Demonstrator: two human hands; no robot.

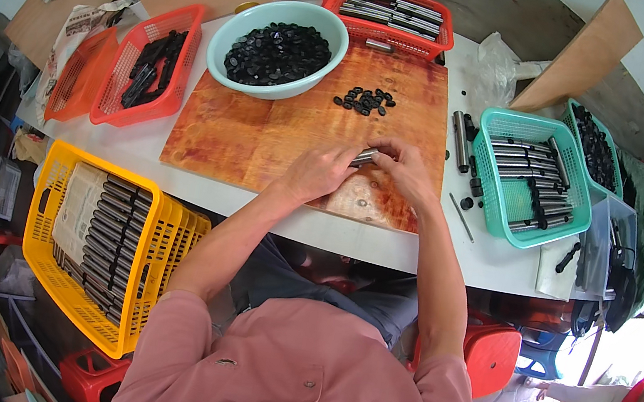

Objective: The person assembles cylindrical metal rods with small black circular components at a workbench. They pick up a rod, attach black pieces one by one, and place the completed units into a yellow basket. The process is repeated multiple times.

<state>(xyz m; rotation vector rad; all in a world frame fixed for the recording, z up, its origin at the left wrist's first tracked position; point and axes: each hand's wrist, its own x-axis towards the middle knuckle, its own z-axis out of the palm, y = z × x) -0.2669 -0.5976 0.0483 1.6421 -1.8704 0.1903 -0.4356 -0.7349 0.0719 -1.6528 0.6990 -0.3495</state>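
A short shiny metal tube [363,157] lies between my hands, just above the wooden board [239,142]. Around its left end are the closed fingers of my left hand [318,171]. At the other end, my right hand [404,172] has its fingertips pressed on the tube; whether they also pinch a small part is hidden. Just beyond my hands, several small black plastic caps [365,101] lie loose on the board. A pale green bowl [336,31] full of similar black pieces stands at the board's far left.
A red basket [447,31] of metal tubes stands at the back. At right, a green basket [496,220] holds more tubes, with a thin rod [461,217] beside it. Another red basket [115,97] with black parts is at left. A yellow crate [140,256] of tubes stands lower left.
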